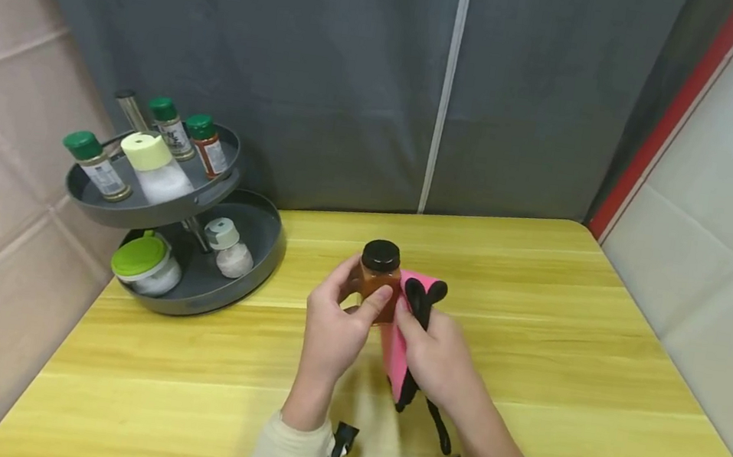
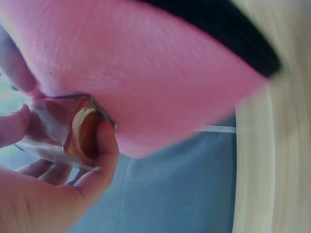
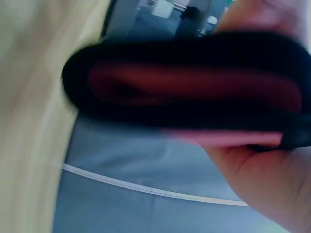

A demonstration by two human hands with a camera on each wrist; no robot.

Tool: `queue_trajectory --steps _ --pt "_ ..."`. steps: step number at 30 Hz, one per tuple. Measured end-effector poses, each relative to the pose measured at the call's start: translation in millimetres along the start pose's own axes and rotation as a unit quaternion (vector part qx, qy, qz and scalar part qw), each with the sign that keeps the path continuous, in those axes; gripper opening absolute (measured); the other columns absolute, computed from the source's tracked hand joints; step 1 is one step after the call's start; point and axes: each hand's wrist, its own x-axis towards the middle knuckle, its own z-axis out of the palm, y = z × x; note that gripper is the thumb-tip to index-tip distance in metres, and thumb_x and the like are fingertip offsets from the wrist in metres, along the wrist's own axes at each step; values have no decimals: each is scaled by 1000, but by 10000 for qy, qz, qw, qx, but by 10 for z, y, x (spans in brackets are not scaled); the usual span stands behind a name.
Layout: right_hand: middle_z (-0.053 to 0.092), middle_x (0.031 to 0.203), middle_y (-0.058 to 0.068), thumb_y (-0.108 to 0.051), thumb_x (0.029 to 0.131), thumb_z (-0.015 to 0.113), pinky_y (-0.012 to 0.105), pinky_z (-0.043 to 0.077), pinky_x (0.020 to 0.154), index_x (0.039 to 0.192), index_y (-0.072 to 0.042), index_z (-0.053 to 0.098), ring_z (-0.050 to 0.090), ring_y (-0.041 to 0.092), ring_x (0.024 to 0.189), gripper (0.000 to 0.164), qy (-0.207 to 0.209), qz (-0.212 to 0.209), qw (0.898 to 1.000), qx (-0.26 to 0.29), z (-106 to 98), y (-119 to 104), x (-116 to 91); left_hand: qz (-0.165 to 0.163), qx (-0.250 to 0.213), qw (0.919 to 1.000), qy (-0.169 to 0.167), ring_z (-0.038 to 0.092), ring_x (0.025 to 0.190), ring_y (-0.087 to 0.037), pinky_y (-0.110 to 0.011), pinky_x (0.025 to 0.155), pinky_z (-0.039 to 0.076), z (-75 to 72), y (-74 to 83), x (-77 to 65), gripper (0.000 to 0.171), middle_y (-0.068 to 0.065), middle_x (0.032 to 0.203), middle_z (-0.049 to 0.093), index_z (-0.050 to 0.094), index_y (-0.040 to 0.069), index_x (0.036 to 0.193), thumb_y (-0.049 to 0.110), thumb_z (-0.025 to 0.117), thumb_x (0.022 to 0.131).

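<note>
In the head view my left hand (image 1: 336, 325) holds a small squarish spice jar (image 1: 374, 280) upright above the table, thumb on its front. The jar has a black lid and reddish-brown contents; the left wrist view shows its clear base with a finger under it. My right hand (image 1: 440, 354) grips a folded pink cloth (image 1: 397, 356) with thick black edging and a black loop. The cloth lies against the jar's right side. In the right wrist view the black edging (image 3: 194, 114) is blurred and hides most of the right fingers.
A grey two-tier turntable rack (image 1: 255, 283) stands at the left. Several green-capped bottles and a yellow-capped shaker (image 1: 155, 166) fill its top; a green-lidded tub (image 1: 146, 265) and a white-capped shaker (image 1: 228, 247) sit below. A grey curtain backs the wooden table (image 1: 566, 347).
</note>
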Motion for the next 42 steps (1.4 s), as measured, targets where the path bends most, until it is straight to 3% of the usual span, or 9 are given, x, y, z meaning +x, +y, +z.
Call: queue_trajectory --steps 4,7,11,15,20,25,29,36,42 --pt "54 67 11 -34 107 49 34 44 55 104 -4 66 55 25 57 35 263 -569 9980 107 -65 -140 -33 -11 -104 9999 -61 68 102 -22 -38 79 61 24 -18 -18 42 -2 113 72 68 17 129 9 77 89" --pt "53 67 12 -30 107 51 33 44 54 117 -7 67 54 26 57 29 675 -1280 9889 348 -88 -201 -75 -59 -104 9999 -102 68 102 -20 -36 79 61 37 -29 -37 41 0 113 72 69 20 128 10 78 89" --pt "47 60 9 -24 106 52 32 40 48 118 -5 66 48 24 48 26 970 -1864 9758 602 -57 -190 -110 -55 -137 9998 -105 68 102 -20 -34 79 61 43 -28 -55 41 0 112 72 69 20 128 9 78 89" --pt "54 63 7 -25 106 53 31 43 48 113 -5 66 52 21 50 25 860 -1712 9801 519 -5 -105 -111 96 -251 9996 -29 68 101 -22 -35 79 61 26 12 -53 44 -2 111 72 68 18 130 8 77 89" --pt "65 73 7 -34 106 52 33 50 58 99 -5 67 61 21 63 33 273 -841 9961 52 19 42 -71 222 -128 9996 142 68 100 -22 -36 78 61 -11 51 -37 45 -3 110 73 68 16 130 9 79 88" --pt "69 82 8 -34 107 51 35 54 70 103 -2 67 67 19 75 36 -139 -280 9995 -51 -6 116 -17 165 59 9998 70 68 100 -20 -37 78 61 -9 40 -29 44 -1 111 73 68 17 130 11 80 88" --pt "59 73 8 -35 107 49 35 49 63 100 -3 65 60 22 67 36 74 -450 9987 -220 -74 15 -6 49 74 9999 -130 68 101 -19 -36 77 61 22 4 -32 43 1 112 72 68 19 130 11 78 89" --pt "56 74 13 -25 107 51 31 45 55 117 -4 65 55 25 60 27 916 -1746 9797 362 -174 -229 -102 -180 -72 9993 -324 68 101 -20 -35 79 61 67 -53 -68 43 1 111 71 69 20 128 11 79 88" --pt "51 56 4 -25 106 54 31 40 45 100 -3 69 49 20 45 27 995 -1934 9753 372 -71 -139 -119 -101 -163 9997 -135 68 101 -20 -35 79 61 48 -22 -59 42 -1 110 72 69 19 128 10 79 88"
